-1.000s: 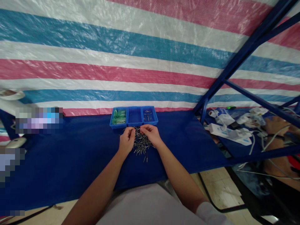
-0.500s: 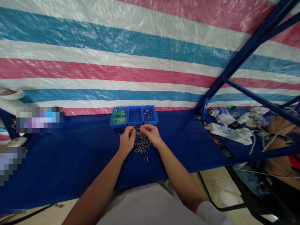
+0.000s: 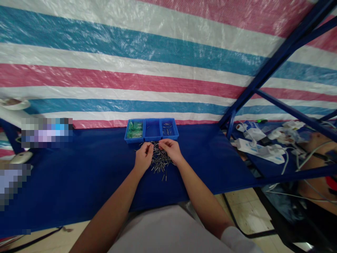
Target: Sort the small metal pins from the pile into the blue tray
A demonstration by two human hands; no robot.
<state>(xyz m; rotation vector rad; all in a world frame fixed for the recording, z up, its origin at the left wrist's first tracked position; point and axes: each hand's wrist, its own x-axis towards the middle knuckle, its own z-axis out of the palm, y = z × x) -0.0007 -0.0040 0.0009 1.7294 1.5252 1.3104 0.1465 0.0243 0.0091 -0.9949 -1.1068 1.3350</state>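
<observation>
A loose pile of thin, dark metal pieces [image 3: 160, 166], resembling small drill bits, lies on the blue table [image 3: 86, 172]. My left hand [image 3: 143, 157] is at the pile's left edge, thumb and fingers pinched together. Opposite it, my right hand [image 3: 171, 150] pinches over the pile's upper right, fingertips pointing toward the left hand. Whatever sits between either hand's fingertips is too small to make out. Just beyond the hands stand three joined blue bins: the left bin [image 3: 126, 136] holds green-tinted plastic packets, the middle bin [image 3: 152, 130] looks nearly bare, and the right bin [image 3: 172, 127] has several metal pieces.
A striped plastic sheet [image 3: 147, 80] hangs behind the table. Blue metal frame bars [image 3: 259, 82] rise at the right. Beyond them are a white power strip [image 3: 259, 151], cables, and another person's arm [image 3: 313, 172]. Blurred-out objects [image 3: 47, 133] sit at the left.
The view has shifted very slightly. Both hands stay pinched over the pile, with barely any movement of the fingers.
</observation>
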